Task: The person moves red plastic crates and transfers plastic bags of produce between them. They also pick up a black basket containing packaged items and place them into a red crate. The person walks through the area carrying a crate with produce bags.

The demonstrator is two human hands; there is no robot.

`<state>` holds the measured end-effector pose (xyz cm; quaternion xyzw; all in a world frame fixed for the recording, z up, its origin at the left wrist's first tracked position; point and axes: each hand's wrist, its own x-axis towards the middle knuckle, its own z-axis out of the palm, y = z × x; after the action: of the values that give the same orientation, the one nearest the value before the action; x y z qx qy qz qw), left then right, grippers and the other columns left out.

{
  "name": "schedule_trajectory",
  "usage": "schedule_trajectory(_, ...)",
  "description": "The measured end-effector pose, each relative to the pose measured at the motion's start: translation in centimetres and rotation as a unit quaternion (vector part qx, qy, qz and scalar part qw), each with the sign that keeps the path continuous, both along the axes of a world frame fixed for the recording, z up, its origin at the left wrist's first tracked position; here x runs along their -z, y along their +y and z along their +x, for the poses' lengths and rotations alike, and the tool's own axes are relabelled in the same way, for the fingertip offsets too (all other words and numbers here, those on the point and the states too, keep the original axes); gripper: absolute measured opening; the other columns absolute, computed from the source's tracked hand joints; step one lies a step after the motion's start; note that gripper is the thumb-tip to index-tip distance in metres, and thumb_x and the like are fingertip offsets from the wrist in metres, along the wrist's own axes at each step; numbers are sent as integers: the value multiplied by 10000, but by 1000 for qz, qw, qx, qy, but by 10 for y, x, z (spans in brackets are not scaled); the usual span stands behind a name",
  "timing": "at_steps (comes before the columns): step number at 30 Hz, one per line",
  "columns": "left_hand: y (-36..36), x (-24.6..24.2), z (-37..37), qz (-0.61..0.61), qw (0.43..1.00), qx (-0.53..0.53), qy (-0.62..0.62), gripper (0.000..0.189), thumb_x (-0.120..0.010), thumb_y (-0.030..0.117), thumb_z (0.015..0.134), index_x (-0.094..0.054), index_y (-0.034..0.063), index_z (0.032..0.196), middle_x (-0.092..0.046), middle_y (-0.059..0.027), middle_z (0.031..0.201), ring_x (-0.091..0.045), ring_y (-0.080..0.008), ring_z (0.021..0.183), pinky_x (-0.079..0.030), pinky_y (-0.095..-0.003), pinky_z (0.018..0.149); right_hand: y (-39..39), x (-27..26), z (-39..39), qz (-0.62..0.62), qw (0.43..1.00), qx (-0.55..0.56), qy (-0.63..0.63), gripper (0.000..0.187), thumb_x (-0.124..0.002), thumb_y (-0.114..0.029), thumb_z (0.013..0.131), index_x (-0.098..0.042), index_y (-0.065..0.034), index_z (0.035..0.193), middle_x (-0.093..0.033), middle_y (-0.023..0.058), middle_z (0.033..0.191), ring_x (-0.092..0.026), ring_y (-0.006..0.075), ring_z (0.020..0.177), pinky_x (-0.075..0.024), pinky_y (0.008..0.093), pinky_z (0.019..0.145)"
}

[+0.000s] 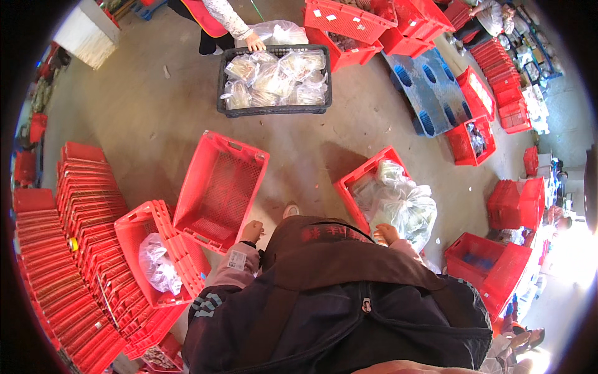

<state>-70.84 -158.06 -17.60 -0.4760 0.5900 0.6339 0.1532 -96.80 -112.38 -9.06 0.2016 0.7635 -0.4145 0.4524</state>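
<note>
My left hand [252, 232] hangs beside my apron, fingers loosely curled, close to the near right corner of an empty red plastic crate [219, 187]. On the other side my right hand [386, 233] is partly hidden by my sleeve, beside a large clear plastic bag [405, 210] of pale green contents. That bag bulges over a red crate [348, 187] with more bags in it; whether my fingers touch it I cannot tell. Farther off, a black plastic crate [275, 111] holds several clear bags of light brown food [273, 79], and another person's hand [254, 42] rests on its rim.
Tall stacks of nested red crates [93, 201] stand at the left, near a crate holding a white plastic bag [159, 264]. A blue plastic pallet [427, 89] lies at the upper right, with stacked red crates [355, 23] beside it. More crates [514, 203] line the right side.
</note>
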Motion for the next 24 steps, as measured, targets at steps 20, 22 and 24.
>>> schedule_trajectory(20, -14, -5, 31, -49, 993, -105, 5, 296, -503, 268, 846, -573, 33, 1012, -631, -86, 804, -621, -171, 622, -448, -291, 493, -55, 33, -61, -24, 992, -123, 28, 287, -538, -287, 866, -575, -93, 1076, -642, 51, 823, -611, 157, 703, -475, 300, 561)
schedule_trajectory(22, -17, -4, 44, -46, 991, -127, 1, 287, -500, 257, 842, -573, 32, 1006, -630, -87, 793, -619, -173, 611, -447, -294, 482, -69, 42, -65, -36, 993, -115, 13, 295, -547, -270, 853, -594, -75, 1069, -654, 72, 832, -629, 171, 717, -500, 307, 565)
schedule_trajectory(24, -20, -1, 53, -56, 988, -141, -6, 274, -493, 238, 834, -576, 31, 993, -628, -93, 774, -616, -181, 594, -448, -297, 468, -87, 49, -69, -74, 990, -118, 3, 297, -563, -269, 839, -612, -60, 1044, -658, 86, 823, -634, 172, 722, -512, 316, 585)
